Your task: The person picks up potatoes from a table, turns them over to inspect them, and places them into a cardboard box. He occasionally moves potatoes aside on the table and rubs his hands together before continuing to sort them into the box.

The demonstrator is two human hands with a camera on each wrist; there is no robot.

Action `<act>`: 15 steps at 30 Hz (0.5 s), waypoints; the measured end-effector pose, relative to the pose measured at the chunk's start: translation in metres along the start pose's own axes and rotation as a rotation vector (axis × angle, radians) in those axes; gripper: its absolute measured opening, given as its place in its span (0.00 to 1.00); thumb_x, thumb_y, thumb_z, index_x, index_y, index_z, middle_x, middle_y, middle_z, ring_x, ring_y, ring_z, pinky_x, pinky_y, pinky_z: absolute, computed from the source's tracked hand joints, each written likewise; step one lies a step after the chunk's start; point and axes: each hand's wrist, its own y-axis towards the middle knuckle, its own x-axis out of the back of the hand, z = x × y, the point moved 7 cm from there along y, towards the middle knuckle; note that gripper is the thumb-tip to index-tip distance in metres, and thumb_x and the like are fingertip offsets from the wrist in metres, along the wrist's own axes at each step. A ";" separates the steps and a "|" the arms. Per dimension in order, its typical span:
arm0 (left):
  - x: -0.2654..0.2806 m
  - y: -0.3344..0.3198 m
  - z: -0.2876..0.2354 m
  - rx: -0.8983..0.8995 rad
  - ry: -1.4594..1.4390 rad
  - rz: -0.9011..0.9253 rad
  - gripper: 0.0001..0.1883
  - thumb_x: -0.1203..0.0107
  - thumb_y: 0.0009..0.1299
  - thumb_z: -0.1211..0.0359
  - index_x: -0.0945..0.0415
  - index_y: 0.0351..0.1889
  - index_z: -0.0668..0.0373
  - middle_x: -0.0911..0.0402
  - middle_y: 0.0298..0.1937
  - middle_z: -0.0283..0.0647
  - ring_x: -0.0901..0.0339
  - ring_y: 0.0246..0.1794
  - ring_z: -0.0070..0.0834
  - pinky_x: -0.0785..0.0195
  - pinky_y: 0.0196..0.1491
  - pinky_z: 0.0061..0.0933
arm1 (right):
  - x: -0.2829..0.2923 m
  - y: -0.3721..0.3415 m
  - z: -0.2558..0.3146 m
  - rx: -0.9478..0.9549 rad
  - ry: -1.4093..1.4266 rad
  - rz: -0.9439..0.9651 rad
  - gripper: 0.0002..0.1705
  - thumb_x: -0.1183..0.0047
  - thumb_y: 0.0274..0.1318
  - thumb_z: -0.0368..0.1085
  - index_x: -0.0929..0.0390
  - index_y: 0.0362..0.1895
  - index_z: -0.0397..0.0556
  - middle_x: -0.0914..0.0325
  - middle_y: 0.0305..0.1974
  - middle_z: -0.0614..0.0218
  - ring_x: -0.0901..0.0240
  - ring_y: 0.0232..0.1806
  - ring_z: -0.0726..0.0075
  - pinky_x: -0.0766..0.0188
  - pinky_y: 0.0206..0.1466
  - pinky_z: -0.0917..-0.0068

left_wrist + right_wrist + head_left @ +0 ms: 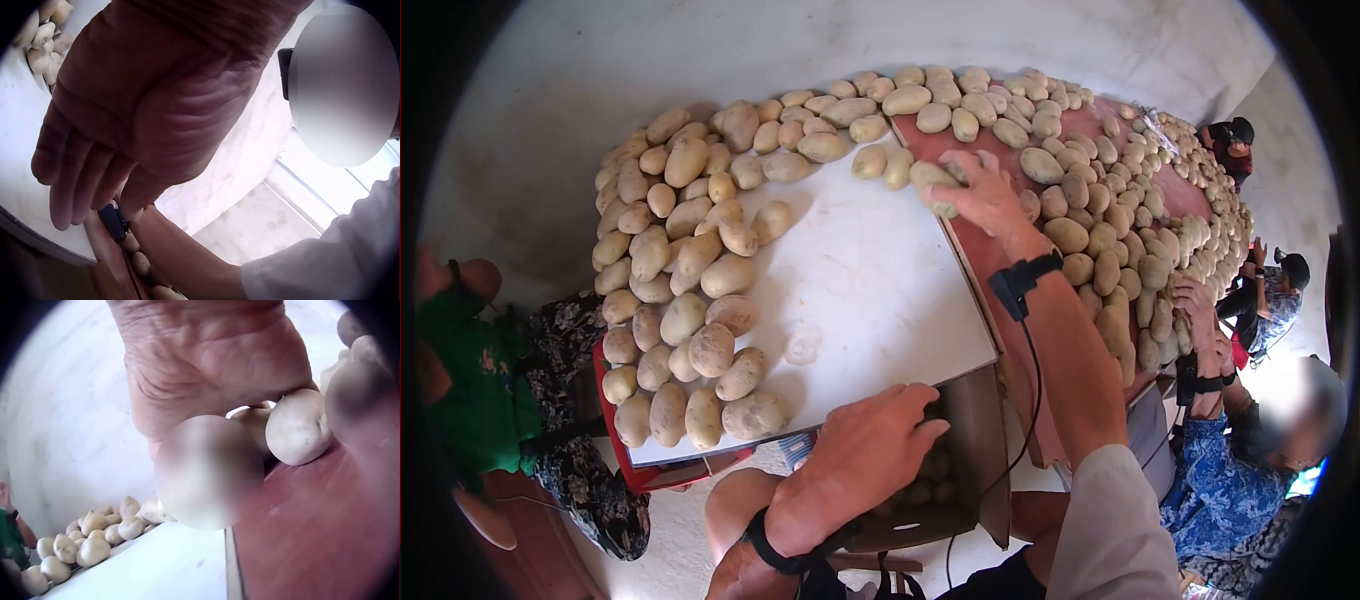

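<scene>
Lying inside the curled fingers of the nearer right hand [990, 198], a pale tan, oval potato [932, 182] is held, its long axis partly hidden. Nothing is held by the left hand [868, 452], fingers extended.

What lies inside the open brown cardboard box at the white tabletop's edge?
Pale oval potatoes lie in the box, shadowed. The person's left hand covers part of the opening; anything behind it or beneath those potatoes cannot be seen.

Potatoes [686, 162] lie along two sides of the white tabletop [880, 290] and crowd the adjoining red tabletop [1185, 192]
</scene>
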 end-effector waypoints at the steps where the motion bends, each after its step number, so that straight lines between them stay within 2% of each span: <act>1: 0.003 0.002 0.001 0.004 0.012 -0.020 0.17 0.40 0.74 0.62 0.21 0.56 0.60 0.14 0.40 0.46 0.16 0.42 0.48 0.24 0.45 0.42 | -0.004 -0.011 0.006 0.072 -0.019 0.023 0.42 0.35 0.47 0.65 0.27 0.68 0.75 0.42 0.74 0.58 0.45 0.72 0.36 0.41 0.74 0.50; 2: 0.004 0.003 0.003 0.004 0.025 -0.038 0.16 0.39 0.74 0.63 0.21 0.56 0.60 0.14 0.40 0.46 0.16 0.42 0.48 0.24 0.45 0.43 | -0.011 -0.023 0.013 0.165 -0.088 -0.033 0.42 0.33 0.45 0.63 0.28 0.68 0.75 0.42 0.74 0.58 0.40 0.70 0.37 0.37 0.72 0.49; 5: 0.007 0.007 0.013 0.051 0.105 -0.081 0.16 0.39 0.74 0.63 0.21 0.55 0.61 0.14 0.41 0.47 0.16 0.43 0.49 0.25 0.47 0.44 | -0.020 -0.061 0.037 0.246 -0.162 -0.050 0.44 0.31 0.43 0.60 0.29 0.69 0.76 0.42 0.73 0.57 0.37 0.67 0.37 0.34 0.69 0.48; 6: 0.007 0.008 0.014 0.049 0.107 -0.080 0.16 0.39 0.74 0.63 0.21 0.55 0.61 0.14 0.41 0.47 0.16 0.43 0.49 0.25 0.47 0.44 | -0.022 -0.069 0.040 0.244 -0.162 -0.053 0.44 0.31 0.43 0.60 0.29 0.69 0.76 0.42 0.73 0.57 0.37 0.67 0.37 0.34 0.69 0.48; 8: 0.011 0.009 0.021 0.124 0.257 -0.115 0.16 0.41 0.74 0.62 0.21 0.55 0.61 0.15 0.42 0.47 0.17 0.45 0.49 0.26 0.49 0.46 | -0.030 -0.083 0.053 0.365 -0.156 -0.006 0.46 0.30 0.42 0.56 0.30 0.70 0.77 0.42 0.73 0.56 0.34 0.65 0.38 0.30 0.66 0.48; 11: 0.013 0.011 0.030 0.165 0.314 -0.103 0.16 0.42 0.75 0.62 0.22 0.55 0.62 0.15 0.44 0.48 0.18 0.47 0.49 0.27 0.51 0.48 | -0.050 -0.106 0.073 0.437 -0.046 0.075 0.47 0.29 0.42 0.52 0.32 0.71 0.77 0.42 0.73 0.57 0.34 0.66 0.40 0.28 0.64 0.49; 12: 0.013 0.011 0.032 0.171 0.318 -0.110 0.16 0.42 0.75 0.62 0.22 0.55 0.62 0.15 0.44 0.48 0.18 0.47 0.49 0.27 0.51 0.48 | -0.053 -0.113 0.085 0.500 -0.072 0.039 0.48 0.27 0.42 0.48 0.32 0.71 0.76 0.43 0.73 0.57 0.35 0.68 0.41 0.26 0.64 0.50; 13: 0.014 0.011 0.035 0.167 0.347 -0.117 0.17 0.42 0.75 0.62 0.22 0.56 0.62 0.16 0.45 0.48 0.18 0.48 0.49 0.27 0.51 0.48 | -0.055 -0.116 0.090 0.508 -0.067 0.042 0.48 0.27 0.42 0.48 0.32 0.71 0.76 0.43 0.73 0.57 0.35 0.68 0.41 0.26 0.64 0.50; 15: 0.015 0.010 0.035 0.167 0.380 -0.119 0.17 0.42 0.75 0.62 0.23 0.56 0.62 0.16 0.46 0.49 0.18 0.49 0.50 0.27 0.51 0.48 | -0.062 -0.125 0.104 0.614 -0.069 0.163 0.51 0.24 0.40 0.46 0.34 0.72 0.76 0.46 0.76 0.55 0.42 0.75 0.40 0.30 0.70 0.48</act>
